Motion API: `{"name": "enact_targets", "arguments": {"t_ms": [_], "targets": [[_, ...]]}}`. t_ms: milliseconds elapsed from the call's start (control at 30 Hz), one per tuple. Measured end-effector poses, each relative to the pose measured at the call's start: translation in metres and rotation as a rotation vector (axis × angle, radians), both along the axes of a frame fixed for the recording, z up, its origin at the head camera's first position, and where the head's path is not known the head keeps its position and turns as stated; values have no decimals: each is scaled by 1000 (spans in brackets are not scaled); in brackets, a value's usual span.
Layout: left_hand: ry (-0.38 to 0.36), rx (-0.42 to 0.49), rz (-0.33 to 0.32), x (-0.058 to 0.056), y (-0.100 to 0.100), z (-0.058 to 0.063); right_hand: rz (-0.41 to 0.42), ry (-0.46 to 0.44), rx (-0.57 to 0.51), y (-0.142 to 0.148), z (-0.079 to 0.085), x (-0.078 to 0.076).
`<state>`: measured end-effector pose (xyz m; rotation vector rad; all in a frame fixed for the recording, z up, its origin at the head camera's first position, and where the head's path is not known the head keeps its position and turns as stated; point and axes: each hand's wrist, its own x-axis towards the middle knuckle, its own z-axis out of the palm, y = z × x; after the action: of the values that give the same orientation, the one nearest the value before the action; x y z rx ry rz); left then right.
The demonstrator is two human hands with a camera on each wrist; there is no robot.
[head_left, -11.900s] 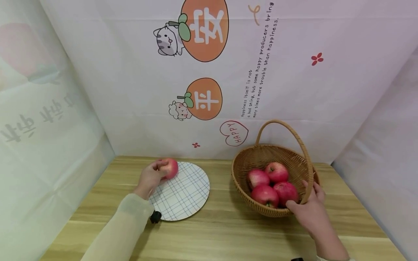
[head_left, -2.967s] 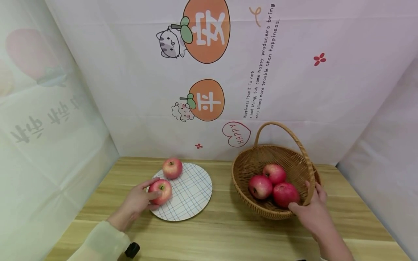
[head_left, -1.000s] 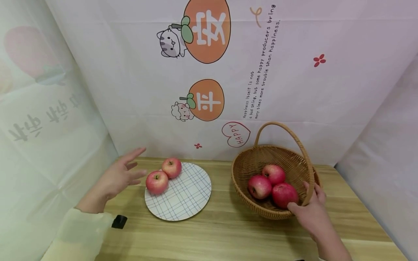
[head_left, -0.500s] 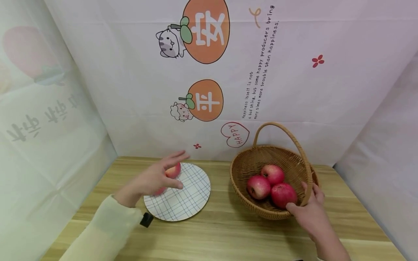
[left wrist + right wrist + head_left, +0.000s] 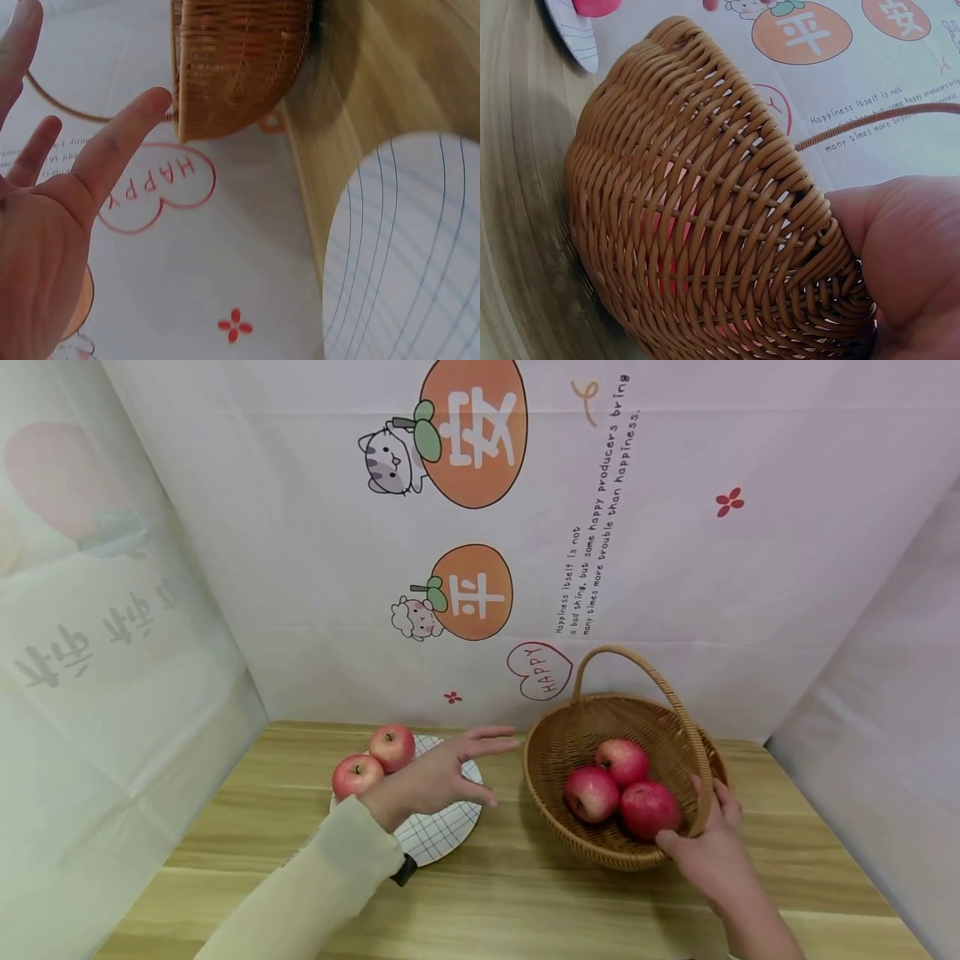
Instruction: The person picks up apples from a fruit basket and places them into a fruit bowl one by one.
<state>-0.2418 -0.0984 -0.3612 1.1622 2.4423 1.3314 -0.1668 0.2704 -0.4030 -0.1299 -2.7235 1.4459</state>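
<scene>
My left hand [image 5: 438, 777] is held over the plate with its fingers extended toward the basket, and nothing is in it. In the left wrist view the left hand [image 5: 52, 217] shows its palm and spread fingers near the basket's side. Two red apples [image 5: 358, 776] sit side by side at the left of the round checked plate [image 5: 438, 839], whose middle the hand and sleeve partly cover. My right hand [image 5: 712, 852] grips the rim and handle base of the wicker basket [image 5: 570, 739]. Inside the basket lie three more apples [image 5: 651, 810].
Everything stands on a wood-grain table [image 5: 525, 910]. A white printed cloth [image 5: 660, 577] rises behind it, with more cloth at both sides. The basket's tall arched handle [image 5: 663, 685] stands above its right half.
A second apple has gone from basket to plate, then shifted back beside the first. My left hand released it, drew off left, then swept right over the plate. The basket has shifted slightly left.
</scene>
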Motion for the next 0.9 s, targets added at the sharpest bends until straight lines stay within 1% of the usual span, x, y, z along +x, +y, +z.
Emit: {"name": "enact_targets", "arguments": {"t_ms": [133, 233, 367, 433, 500, 533, 633, 767, 867, 900], "targets": [[21, 20, -43, 0, 22, -2, 20, 25, 7, 2, -1, 1], [54, 15, -73, -2, 39, -4, 40, 36, 16, 2, -1, 1], [113, -41, -92, -10, 60, -6, 62, 35, 19, 3, -1, 1], [116, -75, -94, -15, 70, -7, 64, 32, 25, 4, -1, 1], [98, -104, -87, -21, 79, -9, 61, 31, 30, 5, 0, 1], [82, -111, -87, -24, 83, -9, 60, 30, 31, 5, 0, 1], [-18, -80, -96, -31, 93, -12, 56, 35, 32, 5, 0, 2], [-183, -19, -107, -39, 102, -17, 64, 41, 14, 3, 1, 3], [-258, -16, -99, -43, 109, -19, 68, 38, 16, 1, 3, 4], [-270, -20, -91, -44, 112, -20, 66, 39, 23, 1, 3, 4]]}}
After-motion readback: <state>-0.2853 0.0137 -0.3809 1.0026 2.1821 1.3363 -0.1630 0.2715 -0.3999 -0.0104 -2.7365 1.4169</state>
